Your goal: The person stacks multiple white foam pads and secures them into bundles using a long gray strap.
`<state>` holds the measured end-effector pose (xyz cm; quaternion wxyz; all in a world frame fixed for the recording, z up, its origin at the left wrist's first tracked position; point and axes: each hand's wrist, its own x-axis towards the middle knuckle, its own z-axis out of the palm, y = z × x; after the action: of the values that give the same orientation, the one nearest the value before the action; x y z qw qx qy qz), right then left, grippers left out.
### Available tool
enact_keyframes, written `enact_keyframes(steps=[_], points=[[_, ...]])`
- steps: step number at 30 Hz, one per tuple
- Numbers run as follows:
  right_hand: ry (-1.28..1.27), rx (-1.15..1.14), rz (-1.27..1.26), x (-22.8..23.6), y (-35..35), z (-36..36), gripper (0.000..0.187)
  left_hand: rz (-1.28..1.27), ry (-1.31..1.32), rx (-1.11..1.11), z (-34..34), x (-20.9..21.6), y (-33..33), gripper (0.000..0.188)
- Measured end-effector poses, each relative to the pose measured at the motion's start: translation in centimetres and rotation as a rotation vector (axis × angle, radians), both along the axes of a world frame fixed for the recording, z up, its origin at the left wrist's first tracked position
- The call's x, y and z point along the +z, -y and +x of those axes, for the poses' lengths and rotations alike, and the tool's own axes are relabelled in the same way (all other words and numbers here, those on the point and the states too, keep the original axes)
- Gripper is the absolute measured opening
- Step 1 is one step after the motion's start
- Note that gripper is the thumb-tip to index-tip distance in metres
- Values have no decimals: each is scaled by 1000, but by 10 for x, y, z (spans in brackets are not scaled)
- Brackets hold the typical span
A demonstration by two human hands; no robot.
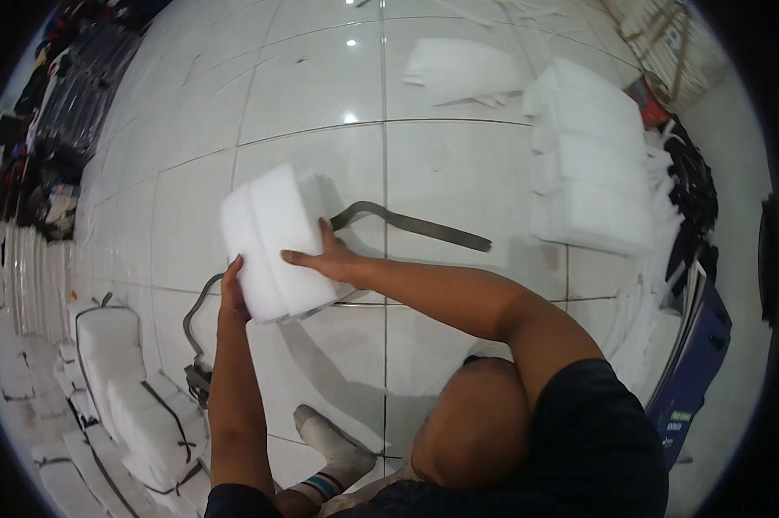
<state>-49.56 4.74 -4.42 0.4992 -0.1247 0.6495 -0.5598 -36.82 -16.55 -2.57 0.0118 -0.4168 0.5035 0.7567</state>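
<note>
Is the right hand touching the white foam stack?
Touching. The head view shows the right hand lying flat against the white foam stack, fingers pressed on its side.

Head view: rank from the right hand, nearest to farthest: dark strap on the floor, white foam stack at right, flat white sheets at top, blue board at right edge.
From the right hand:
1. Dark strap, on the floor tiles just beyond the hand.
2. White foam stack, upper right.
3 and 4. Flat white sheets, top centre, and blue board, lower right edge: too close to call.
</note>
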Motion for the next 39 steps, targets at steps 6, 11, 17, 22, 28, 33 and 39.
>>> enact_keyframes(steps=[6, 11, 17, 22, 28, 33, 39], points=[[-52, -20, -56, 13, -26, -8, 139, -34, -37, -37, 0, 2, 3, 79], [-237, -289, -112, 37, -136, -19, 110, 240, -145, -10, 27, 10, 39, 86], [-112, -1365, -121, -8, -333, 32, 70, -444, -31, 192, 31, 35, 50, 83], [341, -1676, -184, -7, -387, -6, 113, -578, -4, 303, 13, 48, 52, 70], [317, -1609, -397, 15, -378, -42, 123, -1165, 170, -245, 0, 113, 99, 68], [351, -1633, -463, 4, -386, -54, 123, -1243, 291, -387, 11, 174, 95, 66], [336, -1664, -505, -17, -396, -65, 117, -1274, 367, -447, 57, 183, 108, 57]])
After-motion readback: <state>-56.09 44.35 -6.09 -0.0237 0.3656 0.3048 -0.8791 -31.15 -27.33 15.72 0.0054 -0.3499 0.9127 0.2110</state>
